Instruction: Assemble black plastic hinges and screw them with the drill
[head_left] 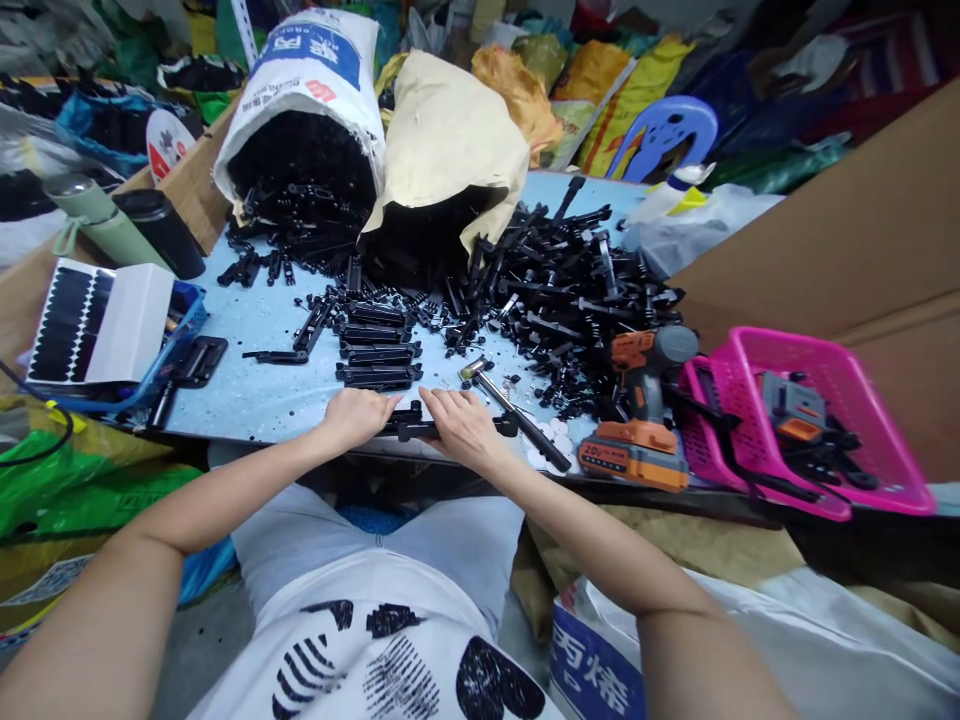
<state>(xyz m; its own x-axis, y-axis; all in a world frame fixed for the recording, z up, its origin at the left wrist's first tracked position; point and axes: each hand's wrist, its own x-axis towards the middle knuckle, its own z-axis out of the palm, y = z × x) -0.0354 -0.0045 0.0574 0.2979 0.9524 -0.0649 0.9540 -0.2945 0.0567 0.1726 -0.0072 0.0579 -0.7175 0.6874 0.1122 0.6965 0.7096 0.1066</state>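
- A blue table (247, 395) stretches away from both hands, strewn with black plastic parts.
- Two open sacks lie on their sides at the far end beyond the hands: a white sack (307, 90) ahead of the left hand and a tan sack (450, 135) beside it, both spilling black pieces.
- A loose pile of parts (562, 290) spreads beyond and to the outer side of the right hand.
- A pink basket (817, 430) sits well out past the right hand, holding tools.
- An orange drill (637, 410) stands between that basket and the right hand.
- A white box (97, 320) rests far out past the left hand.
- A neat stack of bars (379, 345) lies just beyond the left hand.
- A hammer (517, 415) lies just beyond the right hand, its handle running outward past the fingers.
- The left hand (356, 415) curls over one end of a black bar (411, 425) at the table's near edge, gripping it.
- The right hand (465, 425) presses down on the same bar, fingers spread flat along it; the piece lies between the two hands.
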